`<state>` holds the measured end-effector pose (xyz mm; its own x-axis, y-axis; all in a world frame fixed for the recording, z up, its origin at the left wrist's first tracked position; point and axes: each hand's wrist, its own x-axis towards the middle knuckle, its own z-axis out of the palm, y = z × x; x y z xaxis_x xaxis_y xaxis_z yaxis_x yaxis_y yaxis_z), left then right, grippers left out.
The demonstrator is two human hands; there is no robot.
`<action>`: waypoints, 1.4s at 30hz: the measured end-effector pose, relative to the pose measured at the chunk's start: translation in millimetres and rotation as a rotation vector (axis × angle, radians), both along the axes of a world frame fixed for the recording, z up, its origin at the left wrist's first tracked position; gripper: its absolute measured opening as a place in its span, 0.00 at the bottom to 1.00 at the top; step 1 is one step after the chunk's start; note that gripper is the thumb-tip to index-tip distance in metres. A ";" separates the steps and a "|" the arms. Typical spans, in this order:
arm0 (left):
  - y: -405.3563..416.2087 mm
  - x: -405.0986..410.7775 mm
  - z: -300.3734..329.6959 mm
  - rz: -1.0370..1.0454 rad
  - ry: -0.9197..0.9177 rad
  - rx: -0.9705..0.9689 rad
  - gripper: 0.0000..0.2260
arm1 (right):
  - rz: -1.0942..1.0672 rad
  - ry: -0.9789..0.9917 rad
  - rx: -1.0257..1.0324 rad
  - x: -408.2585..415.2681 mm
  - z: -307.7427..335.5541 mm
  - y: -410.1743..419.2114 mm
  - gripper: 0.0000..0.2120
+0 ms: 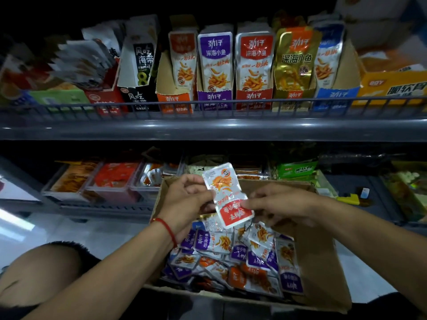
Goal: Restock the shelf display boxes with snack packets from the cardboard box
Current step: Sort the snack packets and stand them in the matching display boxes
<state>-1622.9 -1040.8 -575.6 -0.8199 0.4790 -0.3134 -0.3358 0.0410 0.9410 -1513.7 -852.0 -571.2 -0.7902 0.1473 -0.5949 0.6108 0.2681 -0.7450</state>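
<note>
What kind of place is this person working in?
Most likely a small shop or supermarket aisle. The upper shelf carries branded display boxes of snack packets behind a rail, and both hands hold a red packet over a cardboard box full of stock.

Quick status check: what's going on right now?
Both hands, left and right, pinch one red packet, upside down. Cardboard box below, full of packets. Red display box unobstructed.

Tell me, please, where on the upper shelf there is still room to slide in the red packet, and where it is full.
The orange display box looks roomiest, with a gap beside its packets. The purple box and red box look packed. Both hands, left hand and right hand, hold the red packet.
</note>
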 end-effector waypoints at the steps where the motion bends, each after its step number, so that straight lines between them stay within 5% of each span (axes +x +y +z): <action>1: 0.8 3.4 4.8 0.014 -0.025 0.043 0.17 | -0.057 0.028 -0.104 0.8 3.2 -3.2 0.14; 6: 2.3 8.8 21.5 -0.040 -0.190 0.198 0.18 | -0.478 0.311 -0.302 -0.2 18.0 -15.3 0.08; 14: 7.1 -12.5 53.1 -0.122 -0.009 0.141 0.09 | -0.549 0.584 -0.036 0.9 54.9 -9.6 0.08; 21: 15.8 -31.4 77.1 -0.355 -0.169 0.323 0.15 | -0.613 0.705 0.066 -16.2 91.1 8.4 0.06; 25: 14.3 -43.0 72.6 -0.271 -0.057 0.265 0.19 | -0.549 0.833 0.441 -30.7 135.0 21.3 0.06; 30: 6.8 -51.2 70.5 -0.184 -0.004 0.205 0.11 | -0.337 0.922 1.122 -51.3 186.3 49.0 0.13; 42: -2.4 -52.9 70.5 -0.166 0.023 0.199 0.06 | -0.052 0.820 1.460 -90.2 199.5 74.3 0.12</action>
<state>-1675.7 -1043.1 -505.1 -0.7308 0.6579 -0.1818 -0.3181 -0.0927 0.9435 -1603.8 -777.8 -371.7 -0.7781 0.2017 0.5948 0.2430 0.9700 -0.0110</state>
